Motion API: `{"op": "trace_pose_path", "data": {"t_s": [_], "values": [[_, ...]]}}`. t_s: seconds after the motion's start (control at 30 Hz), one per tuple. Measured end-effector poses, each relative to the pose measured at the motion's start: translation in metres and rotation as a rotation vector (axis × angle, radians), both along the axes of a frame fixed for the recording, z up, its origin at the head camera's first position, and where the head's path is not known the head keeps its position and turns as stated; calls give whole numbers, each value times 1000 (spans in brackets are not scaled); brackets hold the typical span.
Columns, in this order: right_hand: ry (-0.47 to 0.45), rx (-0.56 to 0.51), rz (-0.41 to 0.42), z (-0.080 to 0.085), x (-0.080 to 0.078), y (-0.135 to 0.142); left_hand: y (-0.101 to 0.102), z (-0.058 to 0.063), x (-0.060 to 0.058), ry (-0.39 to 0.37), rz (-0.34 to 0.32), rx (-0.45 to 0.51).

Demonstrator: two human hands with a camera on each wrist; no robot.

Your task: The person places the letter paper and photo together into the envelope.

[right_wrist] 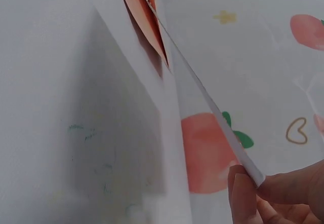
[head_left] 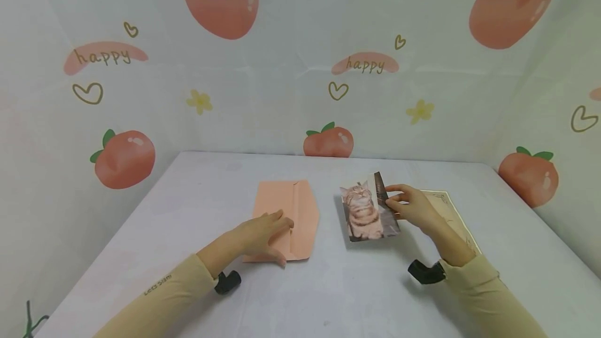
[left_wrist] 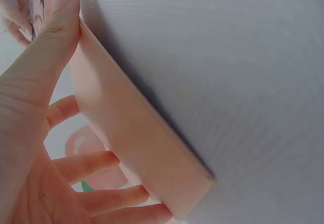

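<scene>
A peach-coloured envelope (head_left: 304, 223) lies on the white table with its pointed flap unfolded to the right. My left hand (head_left: 260, 233) rests on it with spread fingers. In the left wrist view the fingertips touch the face of the envelope (left_wrist: 136, 127) and the thumb (left_wrist: 63, 11) is at its edge. To the right, my right hand (head_left: 415, 210) pinches a cat picture card (head_left: 363, 218) by its right side, tilted above the table. From the right wrist the card (right_wrist: 243, 158) shows nearly edge-on between thumb and fingers, its shadow on the tabletop.
Partly under my right forearm lies a cream sheet (head_left: 448, 207) with a decorated border. A black wrist device (head_left: 426, 272) hangs under the right sleeve, another (head_left: 228, 282) under the left. Behind the table (head_left: 328, 296) hangs a white curtain (head_left: 281, 77) printed with peaches.
</scene>
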State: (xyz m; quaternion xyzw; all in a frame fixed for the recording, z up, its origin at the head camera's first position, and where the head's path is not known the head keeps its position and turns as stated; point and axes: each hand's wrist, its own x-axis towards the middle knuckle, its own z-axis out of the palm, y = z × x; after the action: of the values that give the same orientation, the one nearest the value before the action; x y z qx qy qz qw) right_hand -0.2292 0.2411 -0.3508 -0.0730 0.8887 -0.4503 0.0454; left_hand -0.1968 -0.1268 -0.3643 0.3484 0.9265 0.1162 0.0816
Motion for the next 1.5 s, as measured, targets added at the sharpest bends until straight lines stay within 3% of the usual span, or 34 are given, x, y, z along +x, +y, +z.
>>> {"op": "trace_pose_path", "data": {"t_s": [0.17,0.9,1.23,1.5], "values": [[-7,-8,1,0,1,-6,-1,1,1,17,-21,13],[14,-33,33,-2,-1,-29,0,-2,-2,-37,62,-32],[20,-77,77,-5,-2,-37,1,-1,-1,-15,39,-39],[17,-82,85,-8,-4,-49,1,0,-2,-49,77,-45]]}}
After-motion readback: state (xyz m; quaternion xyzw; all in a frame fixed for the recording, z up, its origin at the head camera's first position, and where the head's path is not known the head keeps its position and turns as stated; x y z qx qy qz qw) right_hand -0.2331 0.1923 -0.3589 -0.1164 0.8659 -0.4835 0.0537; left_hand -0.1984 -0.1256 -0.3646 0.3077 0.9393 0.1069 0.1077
